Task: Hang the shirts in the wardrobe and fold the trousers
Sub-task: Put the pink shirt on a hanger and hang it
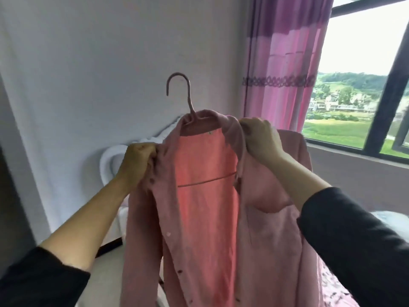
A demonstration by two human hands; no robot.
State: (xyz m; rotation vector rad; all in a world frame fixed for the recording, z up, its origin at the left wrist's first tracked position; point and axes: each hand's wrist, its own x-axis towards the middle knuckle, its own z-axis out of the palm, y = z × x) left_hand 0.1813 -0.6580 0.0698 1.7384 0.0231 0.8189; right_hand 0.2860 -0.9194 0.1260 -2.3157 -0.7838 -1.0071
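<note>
A pink button-up shirt [205, 218] hangs open-fronted on a pink hanger [179, 94], held up in the air in front of me. The hanger's hook rises above the collar, and its lower bar shows across the inside of the shirt. My left hand [138, 161] grips the shirt's left front edge just below the collar. My right hand [260, 138] grips the collar on the right side. A chest pocket sits on the shirt's right panel. No wardrobe or trousers are in view.
A white wall stands behind the shirt. A white headboard [110, 158] and a bed with a pink patterned cover [332, 289] lie below. Pink curtains [281, 63] and a dark-framed window [385, 91] fill the right side.
</note>
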